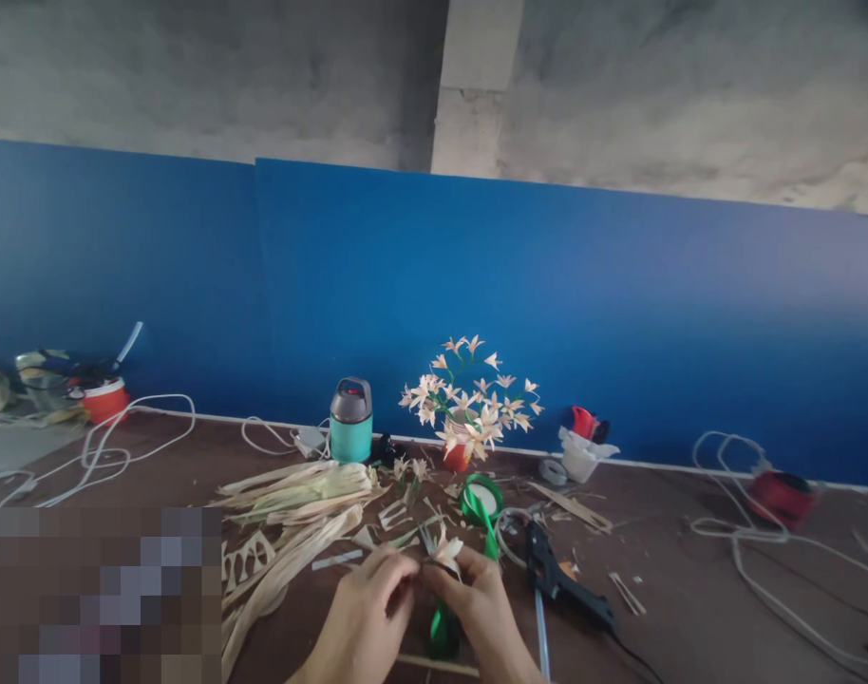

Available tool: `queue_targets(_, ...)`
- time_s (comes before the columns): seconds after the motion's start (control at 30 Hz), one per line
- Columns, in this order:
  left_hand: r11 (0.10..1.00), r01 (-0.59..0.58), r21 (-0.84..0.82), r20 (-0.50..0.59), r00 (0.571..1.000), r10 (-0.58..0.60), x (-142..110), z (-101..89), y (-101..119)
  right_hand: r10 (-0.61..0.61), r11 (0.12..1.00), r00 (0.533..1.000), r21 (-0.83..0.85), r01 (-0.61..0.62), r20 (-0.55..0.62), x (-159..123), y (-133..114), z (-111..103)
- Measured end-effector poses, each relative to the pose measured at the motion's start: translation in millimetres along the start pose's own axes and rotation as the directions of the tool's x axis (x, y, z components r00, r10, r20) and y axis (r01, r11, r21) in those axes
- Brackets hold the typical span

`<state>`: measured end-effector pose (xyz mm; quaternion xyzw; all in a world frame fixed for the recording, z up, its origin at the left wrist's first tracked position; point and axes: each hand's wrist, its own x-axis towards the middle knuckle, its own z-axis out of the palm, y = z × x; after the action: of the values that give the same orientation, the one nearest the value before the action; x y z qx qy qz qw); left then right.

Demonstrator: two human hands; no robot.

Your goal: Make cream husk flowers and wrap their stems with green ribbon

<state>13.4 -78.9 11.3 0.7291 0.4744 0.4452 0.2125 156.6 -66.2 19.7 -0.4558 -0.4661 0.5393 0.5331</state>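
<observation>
My right hand (482,600) is closed around the base of a pale dried-husk flower (448,549). My left hand (373,603) meets it from the left, thumb and fingers pinched together; what lies between them is hidden. Thin greyish strips (428,540) stick up beside the flower. A green ribbon (489,541) trails from its roll (481,496) towards my right hand, and more green shows under my hands. Beyond the roll, several finished husk flowers on green stems (469,394) stand in a red cup (457,458).
Dried husks (298,503) lie in a heap at left, behind them a teal lidded flask (351,423). A black glue gun (566,581) with its cable lies at right. White cords (733,532) loop along the table; a white tub (580,456) stands by the blue partition (405,285).
</observation>
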Motion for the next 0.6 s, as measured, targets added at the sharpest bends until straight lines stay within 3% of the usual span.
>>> queue_targets(0.07,0.992,-0.102,0.08,-0.027,0.994,0.105,-2.7,0.9,-1.3,-0.01,1.0,1.0,0.019,0.01,-0.008,-2.4,-2.9,1.9)
queue_targets(0.17,0.993,-0.115,0.036,-0.059,0.991,0.117,-3.1,1.6,-1.1,-0.033,0.998,0.999,0.046,0.033,-0.002,-4.3,-4.0,2.9)
queue_targets(0.23,0.997,-0.007,-0.079,-0.059,0.998,0.002,-1.5,2.0,1.5,-0.053,0.995,0.998,0.083,0.05,0.025,-3.9,-1.0,2.2)
queue_targets(0.3,0.95,0.209,-0.233,0.022,0.978,-0.209,0.6,2.2,6.1,-0.06,0.989,0.997,0.139,0.053,0.043,-2.8,4.3,1.0)
queue_targets(0.37,0.814,0.437,-0.381,0.181,0.899,-0.398,2.5,1.6,12.0,-0.036,0.976,0.998,0.215,0.024,0.054,-2.0,9.4,0.1)
queue_targets(0.4,0.745,0.492,-0.451,0.239,0.87,-0.431,3.4,0.9,15.0,-0.017,0.966,0.998,0.258,0.002,0.058,-2.1,11.0,0.1)
queue_targets(0.6,0.236,0.616,-0.752,0.473,0.752,-0.459,6.6,-7.5,25.0,0.057,0.898,0.987,0.425,-0.116,0.149,-7.1,2.3,3.5)
